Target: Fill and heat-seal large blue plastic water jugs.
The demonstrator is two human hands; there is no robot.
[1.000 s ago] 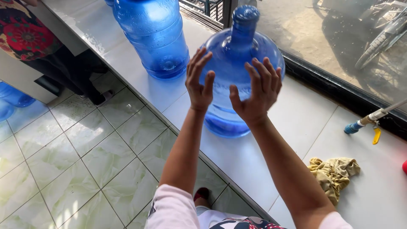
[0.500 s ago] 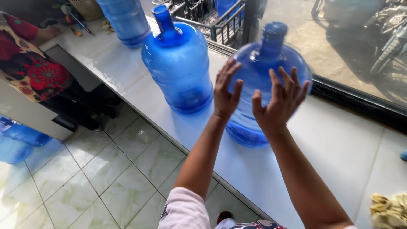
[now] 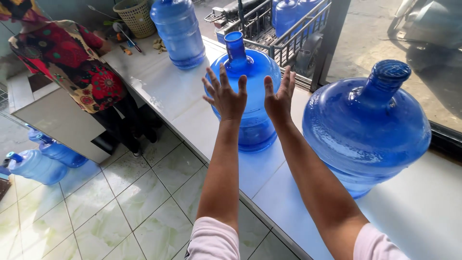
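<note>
- My left hand [image 3: 225, 94] is raised with the fingers spread wide and holds nothing; it sits in front of the middle large blue translucent plastic water jug [image 3: 245, 91], and I cannot tell whether the palm touches it.
- My right hand [image 3: 279, 96] is likewise open, fingers up and apart, empty, just in front of the same jug's shoulder on its other side.
- That middle jug stands upright on the long white tiled table [image 3: 183, 106], uncapped at the neck, between my two hands.
- A second big blue water jug [image 3: 368, 125] stands on the table near my right forearm, apart from both hands.
- A third tall blue jug [image 3: 178, 31] stands farther along the table, well apart from me.
- As I judge it, three jugs already stand in a row on the table, the middle one not yet gripped; two more blue jugs [image 3: 43, 161] lie on the green tiled floor [image 3: 125, 202].
- Another person in a red patterned top [image 3: 67, 62] stands by the table's far end, near a woven basket [image 3: 137, 17].
</note>
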